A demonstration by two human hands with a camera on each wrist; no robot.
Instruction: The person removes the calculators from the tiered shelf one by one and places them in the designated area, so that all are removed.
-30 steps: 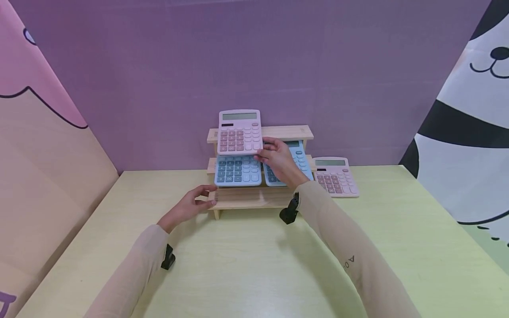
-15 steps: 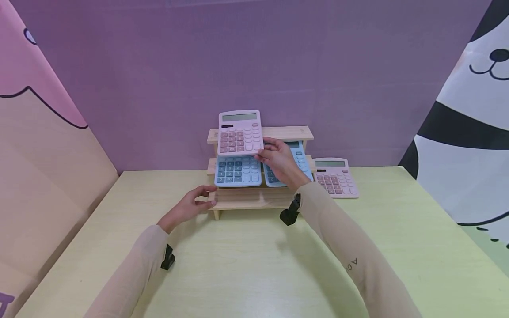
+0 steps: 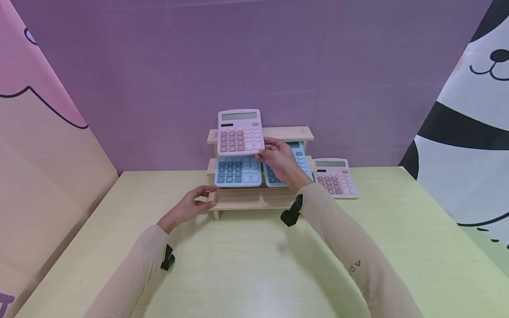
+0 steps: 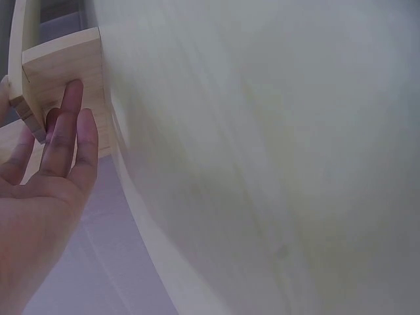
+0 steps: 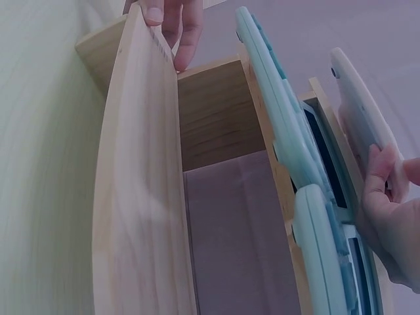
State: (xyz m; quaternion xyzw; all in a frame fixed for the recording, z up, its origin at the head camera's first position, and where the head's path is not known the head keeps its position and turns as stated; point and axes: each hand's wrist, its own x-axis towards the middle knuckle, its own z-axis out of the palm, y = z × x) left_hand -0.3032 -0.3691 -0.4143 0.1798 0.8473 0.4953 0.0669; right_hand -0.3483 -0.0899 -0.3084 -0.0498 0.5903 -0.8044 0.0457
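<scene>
1. Your right hand [image 3: 280, 161] pinches the pink calculator [image 3: 240, 132] by its lower right corner, at the top shelf's [image 3: 286, 133] left; a light grip should suffice.
2. Brace the bottom shelf [image 3: 252, 200] with your left hand [image 3: 188, 206], which grips its left end.
3. Avoid nudging the left blue calculator [image 3: 238, 171] just below.

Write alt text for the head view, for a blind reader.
A person's right hand holds a pink calculator at the top of a wooden rack, with two blue calculators on the middle tier. The left hand grips the bottom tier's left end; another pink calculator sits right of the rack.
</scene>
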